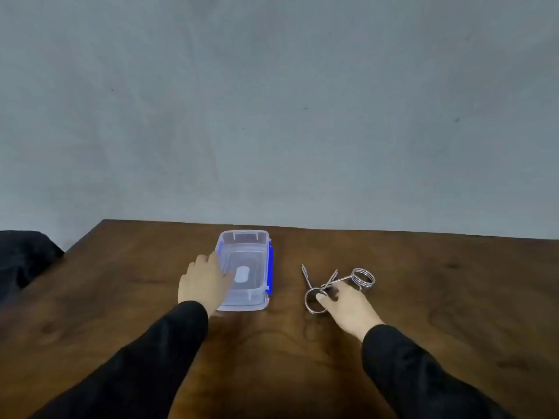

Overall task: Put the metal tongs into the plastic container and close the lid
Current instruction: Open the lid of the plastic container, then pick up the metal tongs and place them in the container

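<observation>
A clear plastic container [245,243] with blue side latches stands on the wooden table, its lid lying on top. My left hand [202,282] rests against its left side, fingers on the lid's edge. To the right lie the metal tongs [341,282], made of bent wire with coiled rings. My right hand [348,306] is on their near part, thumb by the front ring and fingers over the crossing wires; the tongs still touch the table.
The brown wooden table [453,297] runs up to a grey wall [272,101]. A dark cloth-like shape [24,261] sits beyond the table's left edge. Both my arms wear black sleeves.
</observation>
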`<state>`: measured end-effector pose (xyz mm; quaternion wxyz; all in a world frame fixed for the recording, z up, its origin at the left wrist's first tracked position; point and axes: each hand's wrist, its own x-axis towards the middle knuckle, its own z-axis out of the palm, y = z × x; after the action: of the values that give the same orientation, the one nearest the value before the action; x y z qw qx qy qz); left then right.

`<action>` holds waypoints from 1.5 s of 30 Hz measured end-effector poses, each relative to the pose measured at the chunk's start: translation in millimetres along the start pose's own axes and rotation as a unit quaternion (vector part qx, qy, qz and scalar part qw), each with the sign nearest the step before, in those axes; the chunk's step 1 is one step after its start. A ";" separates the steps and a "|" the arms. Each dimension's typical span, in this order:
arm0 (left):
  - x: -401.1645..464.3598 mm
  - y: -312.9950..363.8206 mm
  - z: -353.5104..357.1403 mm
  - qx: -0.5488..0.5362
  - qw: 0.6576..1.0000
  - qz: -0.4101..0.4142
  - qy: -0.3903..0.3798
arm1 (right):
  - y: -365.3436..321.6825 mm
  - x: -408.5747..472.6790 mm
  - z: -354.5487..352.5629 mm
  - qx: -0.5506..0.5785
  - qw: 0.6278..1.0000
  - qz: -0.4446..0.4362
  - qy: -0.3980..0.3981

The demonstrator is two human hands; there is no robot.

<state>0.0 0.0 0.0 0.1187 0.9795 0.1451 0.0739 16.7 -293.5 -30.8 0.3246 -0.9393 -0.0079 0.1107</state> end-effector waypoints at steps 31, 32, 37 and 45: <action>21.9 22.6 -1.8 -0.280 0.958 -0.053 -0.026 | -34.2 17.1 5.5 0.186 0.959 -0.010 0.213; 17.6 30.4 -3.3 -0.293 0.954 -0.052 -0.037 | -38.9 15.3 -5.1 0.204 0.954 -0.021 0.219; -12.2 71.7 9.0 -0.376 0.917 -0.081 -0.108 | -53.7 11.2 -39.8 0.242 0.947 -0.061 0.203; -38.0 84.4 39.5 -0.409 0.895 -0.108 -0.140 | -44.4 -3.6 -17.6 0.207 0.968 -0.063 0.125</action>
<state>-6.4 -98.3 -20.7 0.5353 0.8228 0.1894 -0.0240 19.5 -269.4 10.5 0.5168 -0.8556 -0.0032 -0.0294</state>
